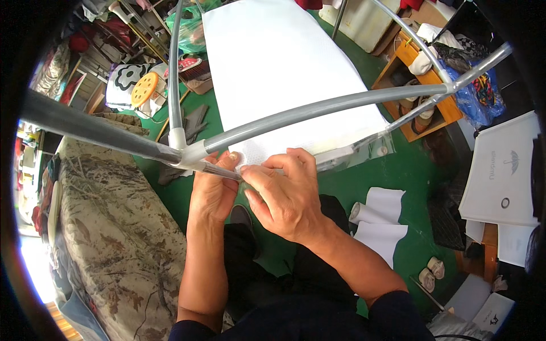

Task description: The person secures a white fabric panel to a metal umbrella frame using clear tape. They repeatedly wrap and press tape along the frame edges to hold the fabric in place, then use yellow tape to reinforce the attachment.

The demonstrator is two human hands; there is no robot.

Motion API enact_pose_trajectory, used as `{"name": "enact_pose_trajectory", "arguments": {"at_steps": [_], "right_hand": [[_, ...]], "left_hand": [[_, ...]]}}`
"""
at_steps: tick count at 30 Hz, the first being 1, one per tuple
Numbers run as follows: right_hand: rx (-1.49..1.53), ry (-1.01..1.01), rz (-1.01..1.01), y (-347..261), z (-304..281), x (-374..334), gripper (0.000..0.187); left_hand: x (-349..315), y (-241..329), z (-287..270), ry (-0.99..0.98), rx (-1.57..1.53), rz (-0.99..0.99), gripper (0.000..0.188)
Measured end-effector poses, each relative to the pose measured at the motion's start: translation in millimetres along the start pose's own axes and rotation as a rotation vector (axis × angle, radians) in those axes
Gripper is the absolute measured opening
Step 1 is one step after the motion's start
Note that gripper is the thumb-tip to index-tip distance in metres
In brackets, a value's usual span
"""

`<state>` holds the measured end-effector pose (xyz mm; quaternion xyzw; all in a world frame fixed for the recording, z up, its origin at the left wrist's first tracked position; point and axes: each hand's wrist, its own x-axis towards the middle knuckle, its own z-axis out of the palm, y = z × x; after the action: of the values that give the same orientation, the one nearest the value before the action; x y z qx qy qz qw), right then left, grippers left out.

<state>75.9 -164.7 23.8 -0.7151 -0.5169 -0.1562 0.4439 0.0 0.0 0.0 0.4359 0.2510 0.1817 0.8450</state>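
A long white sheet (273, 62) with a dotted texture stretches away from me, its near edge reaching a lower bar of a grey tube frame (324, 108). At the near left corner, white plastic joints (193, 152) connect the tubes. My left hand (213, 190) is closed at the sheet's near left corner, its thumb on the sheet and its other fingers partly hidden by the tube. Just right of it, my right hand (284, 196) has its fingers bent and pinched on the same edge. Clear plastic film (355, 156) hangs along the near bar to the right.
A camouflage-covered piece (114, 216) stands close on my left. White sheet pieces and a roll (378, 213) lie on the green floor. To the right are a wooden shelf (409, 54) with shoes and a white box (503, 165). A yellow stool (145, 90) stands far left.
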Motion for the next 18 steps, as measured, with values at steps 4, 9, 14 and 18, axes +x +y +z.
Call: {"name": "enact_pose_trajectory", "arguments": {"at_steps": [4,9,14,18], "right_hand": [[0.031,0.019,-0.016,-2.1,3.0,-1.0,0.047],[0.002,-0.007,-0.041,1.6,-2.0,3.8,0.032],[-0.064,-0.029,-0.018,-2.6,0.5,-0.8,0.027],[0.078,0.029,-0.056,-16.4,-20.9,-12.1,0.043]], "left_hand": [[-2.1,1.9,0.4,0.004,-0.066,0.011,0.036],[-2.2,3.3,0.8,-0.04,-0.047,0.0,0.035],[-4.3,2.4,8.2,-0.037,-0.038,0.058,0.038],[-9.8,5.2,18.2,-0.047,-0.029,0.055,0.038]]}}
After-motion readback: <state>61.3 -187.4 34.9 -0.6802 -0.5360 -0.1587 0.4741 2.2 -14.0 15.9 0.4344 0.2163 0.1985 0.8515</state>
